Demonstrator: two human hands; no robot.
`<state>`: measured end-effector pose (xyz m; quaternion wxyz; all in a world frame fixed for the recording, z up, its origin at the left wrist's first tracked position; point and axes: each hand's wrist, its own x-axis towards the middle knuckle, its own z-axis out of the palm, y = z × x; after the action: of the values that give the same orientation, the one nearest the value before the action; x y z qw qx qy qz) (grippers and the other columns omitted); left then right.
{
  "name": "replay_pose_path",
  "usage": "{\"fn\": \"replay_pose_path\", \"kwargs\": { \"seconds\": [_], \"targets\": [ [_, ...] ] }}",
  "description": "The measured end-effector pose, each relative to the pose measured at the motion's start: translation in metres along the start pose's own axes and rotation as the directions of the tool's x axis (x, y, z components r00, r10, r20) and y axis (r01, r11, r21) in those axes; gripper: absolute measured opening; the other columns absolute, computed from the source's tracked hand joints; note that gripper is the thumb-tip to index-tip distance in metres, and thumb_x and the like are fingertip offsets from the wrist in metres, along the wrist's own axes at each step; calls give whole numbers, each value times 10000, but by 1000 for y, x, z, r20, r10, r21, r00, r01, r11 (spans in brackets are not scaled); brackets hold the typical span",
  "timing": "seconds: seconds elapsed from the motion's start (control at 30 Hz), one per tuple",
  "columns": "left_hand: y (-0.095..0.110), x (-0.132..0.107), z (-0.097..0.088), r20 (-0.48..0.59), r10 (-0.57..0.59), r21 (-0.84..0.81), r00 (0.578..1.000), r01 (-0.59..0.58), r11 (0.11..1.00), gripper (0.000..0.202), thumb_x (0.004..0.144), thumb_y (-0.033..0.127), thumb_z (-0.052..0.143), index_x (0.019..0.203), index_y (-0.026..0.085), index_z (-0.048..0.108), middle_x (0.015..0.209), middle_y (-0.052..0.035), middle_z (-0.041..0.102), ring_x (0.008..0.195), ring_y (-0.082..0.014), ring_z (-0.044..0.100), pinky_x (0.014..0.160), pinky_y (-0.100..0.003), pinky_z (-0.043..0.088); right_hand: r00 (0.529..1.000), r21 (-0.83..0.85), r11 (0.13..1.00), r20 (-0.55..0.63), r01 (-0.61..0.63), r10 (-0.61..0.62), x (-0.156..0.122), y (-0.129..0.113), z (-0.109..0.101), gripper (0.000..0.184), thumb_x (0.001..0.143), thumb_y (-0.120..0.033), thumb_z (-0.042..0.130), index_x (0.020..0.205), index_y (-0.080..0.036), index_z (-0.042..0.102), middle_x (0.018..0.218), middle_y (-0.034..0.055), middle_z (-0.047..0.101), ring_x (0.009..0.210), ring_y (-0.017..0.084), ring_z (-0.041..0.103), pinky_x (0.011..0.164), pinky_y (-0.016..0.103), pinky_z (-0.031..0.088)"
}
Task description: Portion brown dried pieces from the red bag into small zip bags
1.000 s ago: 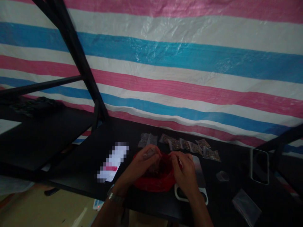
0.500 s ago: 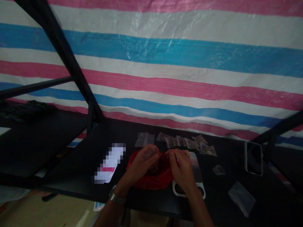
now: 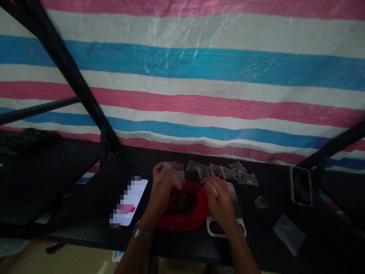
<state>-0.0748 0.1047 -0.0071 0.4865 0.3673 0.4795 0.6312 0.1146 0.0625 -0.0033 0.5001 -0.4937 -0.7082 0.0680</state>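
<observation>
A red plastic bag (image 3: 182, 213) with dark bits inside lies open on the black table (image 3: 85, 205), near its front edge. My left hand (image 3: 161, 186) is raised over the bag's left side, fingers pinched on a small clear plastic pouch (image 3: 177, 176). My right hand (image 3: 221, 201) rests at the bag's right rim, fingers closed on a thin white thing I cannot name. Under that hand sits a white kitchen scale (image 3: 225, 226) with a shiny plate.
Several filled clear pouches (image 3: 225, 173) lie in a row behind the bag. A white card (image 3: 129, 201) is to the left, a small clear cup (image 3: 261, 201), a phone (image 3: 300, 185) and an empty pouch (image 3: 289, 234) to the right. A striped tarp (image 3: 199, 76) hangs behind; black frame bars (image 3: 68, 76) cross on the left.
My left hand has lifted up and back from the bag with the clear pouch. The bag's dark contents now show. My right hand has barely moved.
</observation>
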Motion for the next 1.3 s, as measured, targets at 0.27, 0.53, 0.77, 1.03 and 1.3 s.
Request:
{"fn": "replay_pose_path", "kwargs": {
  "seconds": [0.27,0.53,0.77,1.03,1.3],
  "targets": [
    [-9,68,-17,-199,-8,419,980,93,903,287,750,411,787,912,206,670,938,-74,753,1001,-285,716,896,-398,558,878,-486,731,-273,-479,394,21,78,-57,380,1001,-344,437,1053,-160,765,1123,175,771,1077,312,688,939,418,497],
    [-2,59,-38,-311,29,708,950,211,674,610,787,356,736,1368,198,634,1422,-219,631,1435,-472,467,1163,-659,354,739,-628,473,-259,-618,621,17,119,-64,356,921,-297,606,1171,-129,795,1163,214,751,1031,350,721,853,429,514],
    [2,31,-46,-194,260,723,946,-41,690,256,857,325,620,1075,233,719,1166,-158,693,1223,-395,586,1104,-595,424,717,-651,419,-289,-633,634,9,124,-50,372,893,-287,629,1182,-119,793,1271,242,712,1140,395,698,943,520,484],
    [3,-22,-12,390,405,450,827,-555,700,184,928,199,583,940,260,755,986,-58,739,939,-215,713,881,-323,547,721,-580,455,-390,-676,574,14,118,-50,288,856,-224,570,917,-117,830,1030,242,772,974,396,728,917,565,464],
    [8,-35,-3,389,272,259,880,-388,885,116,953,260,650,971,229,760,901,-40,729,834,-187,684,764,-289,525,742,19,902,-561,-430,366,25,46,-50,371,906,-497,705,993,-154,819,960,132,806,889,284,740,806,404,584]
  ]
}}
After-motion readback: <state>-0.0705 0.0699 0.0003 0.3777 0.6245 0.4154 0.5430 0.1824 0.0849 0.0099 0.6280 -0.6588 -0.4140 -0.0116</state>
